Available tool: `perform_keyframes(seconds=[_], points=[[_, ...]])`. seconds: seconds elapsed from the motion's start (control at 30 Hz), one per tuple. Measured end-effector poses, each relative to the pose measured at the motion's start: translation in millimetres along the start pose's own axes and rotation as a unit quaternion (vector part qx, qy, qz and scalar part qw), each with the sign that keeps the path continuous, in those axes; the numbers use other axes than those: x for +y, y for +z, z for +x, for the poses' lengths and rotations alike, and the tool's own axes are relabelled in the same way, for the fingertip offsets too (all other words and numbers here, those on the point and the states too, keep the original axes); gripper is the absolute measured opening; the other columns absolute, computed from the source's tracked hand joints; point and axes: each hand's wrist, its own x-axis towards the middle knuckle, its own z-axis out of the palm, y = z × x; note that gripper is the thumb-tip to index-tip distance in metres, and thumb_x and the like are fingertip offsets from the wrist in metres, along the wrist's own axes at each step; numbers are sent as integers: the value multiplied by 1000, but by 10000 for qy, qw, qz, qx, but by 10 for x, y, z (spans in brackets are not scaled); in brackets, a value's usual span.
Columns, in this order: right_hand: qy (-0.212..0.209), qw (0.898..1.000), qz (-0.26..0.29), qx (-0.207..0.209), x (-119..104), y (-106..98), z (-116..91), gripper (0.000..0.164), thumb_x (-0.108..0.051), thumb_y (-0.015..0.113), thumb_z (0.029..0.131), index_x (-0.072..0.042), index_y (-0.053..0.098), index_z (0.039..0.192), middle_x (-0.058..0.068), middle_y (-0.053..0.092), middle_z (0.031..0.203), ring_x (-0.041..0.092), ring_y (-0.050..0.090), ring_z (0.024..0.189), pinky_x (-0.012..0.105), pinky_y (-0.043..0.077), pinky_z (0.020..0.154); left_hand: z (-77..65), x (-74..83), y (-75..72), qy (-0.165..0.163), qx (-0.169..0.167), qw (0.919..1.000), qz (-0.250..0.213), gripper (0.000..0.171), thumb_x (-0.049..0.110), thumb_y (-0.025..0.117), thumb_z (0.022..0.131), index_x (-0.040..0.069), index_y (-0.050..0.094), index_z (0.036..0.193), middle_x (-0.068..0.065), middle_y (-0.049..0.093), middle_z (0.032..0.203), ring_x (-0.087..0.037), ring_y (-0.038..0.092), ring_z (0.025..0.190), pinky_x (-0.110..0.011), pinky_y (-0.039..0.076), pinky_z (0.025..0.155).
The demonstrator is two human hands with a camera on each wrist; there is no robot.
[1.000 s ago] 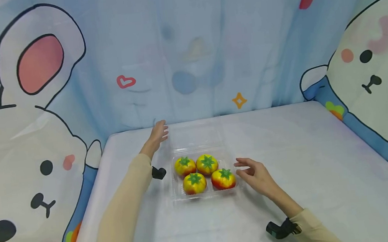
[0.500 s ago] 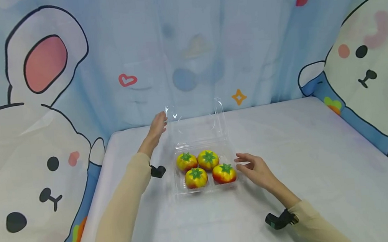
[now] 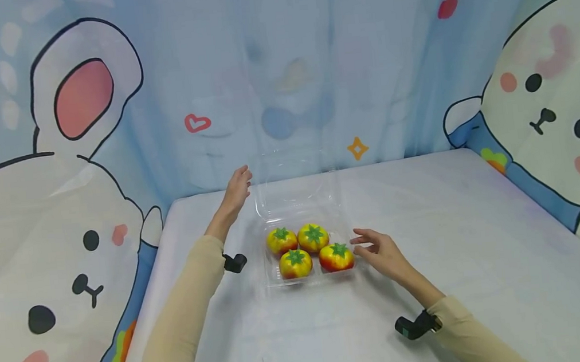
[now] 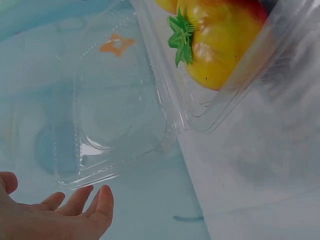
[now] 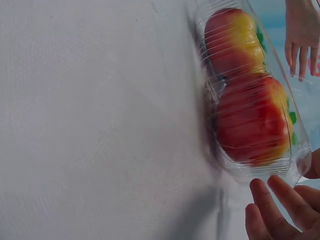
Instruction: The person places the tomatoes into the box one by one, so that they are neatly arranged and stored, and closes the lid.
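A clear plastic clamshell box holds several yellow-and-red fruits with green, leafy tops. Its transparent lid stands raised at the back, leaning away. My left hand is beside the lid's left edge, its fingers extended; in the left wrist view the fingertips are right at the lid's outer corner. Around the box's right side, my right hand has loosely bent fingers. The right wrist view shows the thumb and fingers on either side of the box's near corner.
The box rests on a white-covered table. Behind it hangs a light blue curtain, and cartoon rabbit prints flank the table. A black wrist camera mount sits below my right hand.
The lid has risen from lying back to standing higher against the curtain. My left hand has moved up slightly alongside it. The right hand keeps its place by the box; the head view has shifted.
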Motion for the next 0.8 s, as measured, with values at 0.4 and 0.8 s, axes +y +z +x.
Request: perform_keyframes(seconds=[0.4,0.8], points=[[-1,9995,270,170,55,60,-27,46,-10,60,97,6,49,139,23,66,120,37,67,102,37,57,88,-190,-5,-24,217,-124,9997,-9,58,31,31,106,3,22,156,-16,33,156,-35,35,141,-45,34,113],[-36,9988,479,69,-118,32,-72,47,-4,57,97,12,45,139,30,63,122,41,68,96,20,56,73,-360,-48,-47,478,-56,9986,216,59,34,32,107,1,24,155,-14,39,154,-33,41,135,-44,37,111]])
